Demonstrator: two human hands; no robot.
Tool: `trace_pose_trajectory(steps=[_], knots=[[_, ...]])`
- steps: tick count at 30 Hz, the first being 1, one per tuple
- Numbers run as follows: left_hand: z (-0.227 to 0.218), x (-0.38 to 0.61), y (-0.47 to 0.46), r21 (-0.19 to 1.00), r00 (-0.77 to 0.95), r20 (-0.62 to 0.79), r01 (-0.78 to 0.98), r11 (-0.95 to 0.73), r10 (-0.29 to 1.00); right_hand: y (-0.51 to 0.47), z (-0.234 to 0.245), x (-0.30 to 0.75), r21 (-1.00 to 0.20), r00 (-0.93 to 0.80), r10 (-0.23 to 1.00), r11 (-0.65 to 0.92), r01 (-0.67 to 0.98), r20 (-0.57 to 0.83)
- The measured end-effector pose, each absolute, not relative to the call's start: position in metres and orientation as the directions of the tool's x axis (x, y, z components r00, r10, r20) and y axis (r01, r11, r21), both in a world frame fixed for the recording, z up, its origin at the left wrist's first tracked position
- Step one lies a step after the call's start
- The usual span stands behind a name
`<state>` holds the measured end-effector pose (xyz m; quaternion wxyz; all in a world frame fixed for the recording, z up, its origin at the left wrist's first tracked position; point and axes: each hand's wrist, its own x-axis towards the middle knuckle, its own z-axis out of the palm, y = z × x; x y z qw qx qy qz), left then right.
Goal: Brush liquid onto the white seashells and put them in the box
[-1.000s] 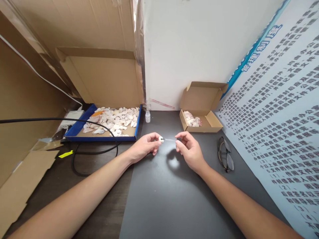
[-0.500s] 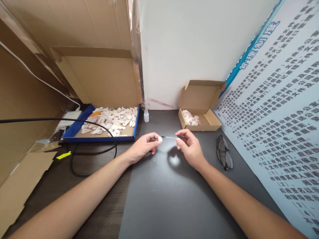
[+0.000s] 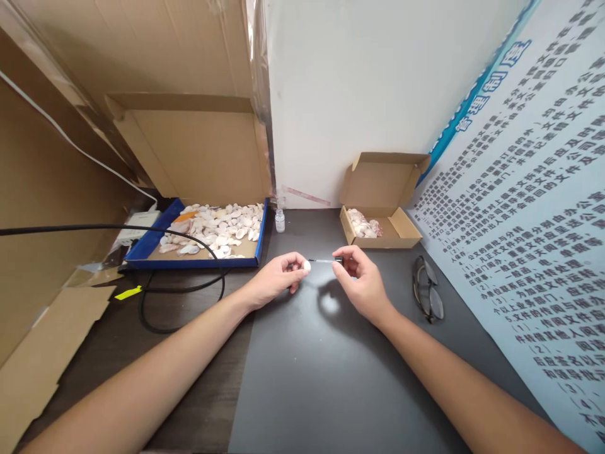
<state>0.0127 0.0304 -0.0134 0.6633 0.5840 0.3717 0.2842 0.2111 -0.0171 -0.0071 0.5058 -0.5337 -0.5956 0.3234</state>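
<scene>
Between the thumb and fingers of my left hand [image 3: 278,277] is a small white seashell [image 3: 307,266]. My right hand [image 3: 357,277] pinches the dark cap of a thin brush [image 3: 323,261], which points left. The brush's dark tip is at the shell's edge; whether it touches cannot be made out. Both hands are above the dark grey mat [image 3: 293,378]. Farther back stands a small open glass bottle [image 3: 280,222] with a white label.
Many shells lie in a blue-edged cardboard box [image 3: 193,263] at the left. A smaller open box [image 3: 385,242] at the right holds several shells. Glasses [image 3: 428,290] lie near the right wall. A black cable [image 3: 142,309] loops on the left, beside torn cardboard [image 3: 61,334].
The view has shifted slightly. Both hands stay nearly in place, and the brush's dark cap now shows between the right fingers.
</scene>
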Motion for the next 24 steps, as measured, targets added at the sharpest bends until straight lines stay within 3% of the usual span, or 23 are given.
trace_pose_trajectory(steps=[5, 10, 14, 19, 24], knots=[[-0.0151, 0.0121, 0.0311, 0.985, 0.569, -0.159, 0.032, 0.172, 0.807, -0.0178, -0.0063, 0.2117, -0.915, 0.017, 0.958, 0.27, 0.3, 0.288], [-0.0116, 0.01, 0.0318, 0.943, 0.585, -0.203, -0.098, 0.317, 0.785, -0.018, -0.006, 0.2116, -0.909, 0.068, 0.962, 0.225, 0.35, 0.264], [-0.0076, 0.0075, 0.0329, 0.908, 0.593, -0.221, -0.166, 0.386, 0.775, -0.0188, -0.0057, 0.2109, -0.916, 0.014, 0.965, 0.246, 0.318, 0.264], [-0.0092, 0.0061, 0.0351, 0.88, 0.591, -0.207, -0.237, 0.413, 0.78, -0.0183, -0.0076, 0.2101, -0.908, 0.022, 0.975, 0.198, 0.37, 0.221], [-0.01, 0.0059, 0.0358, 0.877, 0.577, -0.225, -0.231, 0.421, 0.785, -0.0183, -0.0098, 0.2105, -0.927, -0.028, 0.977, 0.208, 0.313, 0.209]])
